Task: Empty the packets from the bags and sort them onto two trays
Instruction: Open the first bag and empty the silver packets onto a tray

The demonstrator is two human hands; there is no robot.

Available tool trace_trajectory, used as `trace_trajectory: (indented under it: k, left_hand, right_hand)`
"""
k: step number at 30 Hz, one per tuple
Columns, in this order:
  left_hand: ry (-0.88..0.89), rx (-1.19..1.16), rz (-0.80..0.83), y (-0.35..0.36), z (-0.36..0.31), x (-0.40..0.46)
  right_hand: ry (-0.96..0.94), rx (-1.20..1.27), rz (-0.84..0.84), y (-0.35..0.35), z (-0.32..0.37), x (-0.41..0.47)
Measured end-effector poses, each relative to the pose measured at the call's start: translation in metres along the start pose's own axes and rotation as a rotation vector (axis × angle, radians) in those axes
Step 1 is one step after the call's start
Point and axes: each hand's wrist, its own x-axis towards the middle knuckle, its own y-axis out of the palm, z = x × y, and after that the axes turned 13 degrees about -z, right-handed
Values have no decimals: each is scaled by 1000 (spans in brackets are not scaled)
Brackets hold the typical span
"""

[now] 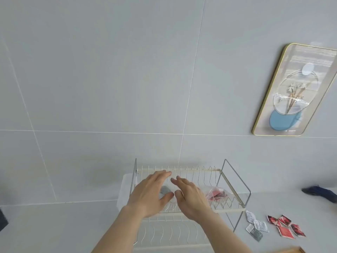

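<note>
Both hands, left hand (152, 193) and right hand (191, 197), hover with fingers relaxed over a wire rack (226, 179), a clear bag of red packets (216, 193) just right of the right hand; best lifted by its top so nothing snags.

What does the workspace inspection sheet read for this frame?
Surface: pale grey countertop against a grey tiled wall.
Job's things: clear plastic bag of red packets on the upper tier of the white wire dish rack; loose grey-white packets and loose red packets on the counter to the right.
Clutter: dark blue cloth at far right; wooden corner at bottom edge.
Hands: left hand and right hand, fingers straight, over the upper tier.
Cables: nothing seen.
Surroundings: gold-framed picture on the wall.
</note>
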Motion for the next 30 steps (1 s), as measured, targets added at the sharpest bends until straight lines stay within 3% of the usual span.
trace_trajectory:
  k: [7,13,22,30]
  left_hand:
    - [-78,-9,167,1,1,-8]
    - [-66,33,191,-2,2,-12]
    - [-76,-3,-28,-20,-2,10]
    - [-87,-282,-313,-72,-45,45]
  right_hand:
    - [34,49,61,4,0,-6]
    - [5,-11,84,4,0,-9]
    - [-18,72,-105,-10,-1,11]
    - [87,567,-314,-82,28,34]
